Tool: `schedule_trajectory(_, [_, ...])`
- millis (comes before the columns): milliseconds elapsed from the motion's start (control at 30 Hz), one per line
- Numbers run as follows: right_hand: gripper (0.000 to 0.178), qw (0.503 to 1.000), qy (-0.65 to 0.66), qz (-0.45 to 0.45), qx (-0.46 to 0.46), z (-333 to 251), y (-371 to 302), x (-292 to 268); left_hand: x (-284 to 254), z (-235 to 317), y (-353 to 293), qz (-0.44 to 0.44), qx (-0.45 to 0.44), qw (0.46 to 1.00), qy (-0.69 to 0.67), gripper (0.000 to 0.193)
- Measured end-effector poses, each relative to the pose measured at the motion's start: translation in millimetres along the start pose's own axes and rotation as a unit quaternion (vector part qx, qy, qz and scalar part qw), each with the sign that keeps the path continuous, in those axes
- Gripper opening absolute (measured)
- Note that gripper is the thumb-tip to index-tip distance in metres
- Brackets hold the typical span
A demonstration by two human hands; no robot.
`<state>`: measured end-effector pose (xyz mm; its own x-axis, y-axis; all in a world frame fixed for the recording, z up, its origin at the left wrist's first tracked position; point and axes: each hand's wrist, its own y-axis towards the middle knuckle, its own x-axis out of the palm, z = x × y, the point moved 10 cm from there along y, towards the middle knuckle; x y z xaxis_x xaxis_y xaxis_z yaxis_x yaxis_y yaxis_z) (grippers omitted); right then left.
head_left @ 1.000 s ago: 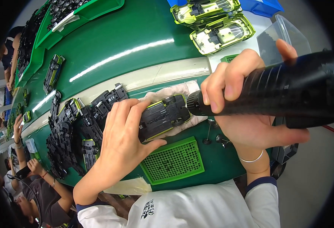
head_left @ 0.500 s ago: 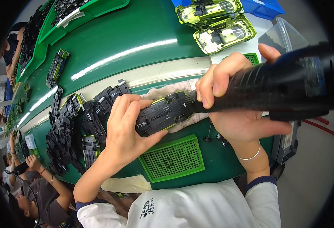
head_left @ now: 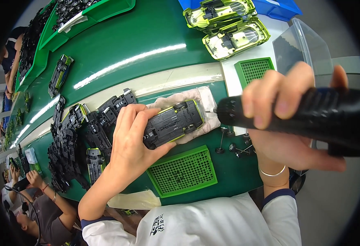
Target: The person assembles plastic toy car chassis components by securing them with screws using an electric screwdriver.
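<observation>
A toy car (head_left: 174, 123) lies upside down on a folded pale cloth (head_left: 206, 96), its black chassis up and lime-green body edge showing. My left hand (head_left: 131, 135) grips its left end, thumb on the near side and fingers on the far side. In my right hand (head_left: 286, 110) is a black electric screwdriver (head_left: 323, 117), held level with its tip pointing left. A gap separates that tip from the car's right end. Nearer to me, a green perforated tray (head_left: 184, 172) holds small dark pieces, probably screws.
Black chassis parts (head_left: 67, 151) pile up at left, with another toy car (head_left: 96, 164) beside them. Wheel axles (head_left: 241, 148) lie right of the tray. Lime-green car bodies (head_left: 237, 39), a second green tray (head_left: 254, 70) and a clear bin (head_left: 301, 45) stand far right. A co-worker (head_left: 48, 213) sits at left.
My right hand has drawn the screwdriver rightward, off the car's right end. The left hand keeps its hold, and the car stays on the cloth.
</observation>
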<state>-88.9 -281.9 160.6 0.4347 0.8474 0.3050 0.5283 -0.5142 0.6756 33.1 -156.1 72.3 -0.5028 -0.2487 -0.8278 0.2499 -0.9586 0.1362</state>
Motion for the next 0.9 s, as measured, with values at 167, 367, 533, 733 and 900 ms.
schedule_trajectory(167, [0.029, 0.974, 0.193, -0.117, 0.009, -28, -15, -9, 3, -8, -10, -0.055, -0.031, 0.998, 0.015, 0.084])
schedule_trajectory(367, [0.081, 0.913, 0.311, -0.235, 0.125, -49, -100, 29, -18, -15, -27, 0.002, -0.062, 0.998, -0.011, 0.086])
schedule_trajectory(533, [0.058, 0.872, 0.257, -0.368, 0.195, -51, -152, 50, -37, -35, -53, 0.017, -0.142, 0.988, -0.067, 0.068])
schedule_trajectory(733, [0.039, 0.862, -0.047, -0.403, 0.303, -7, -127, 37, -43, -28, -54, 0.107, -0.120, 0.981, -0.106, 0.028])
schedule_trajectory(900, [0.091, 0.814, -0.483, -0.273, 0.173, 47, -75, 22, -41, -16, -48, 0.068, -0.077, 0.994, -0.029, 0.013])
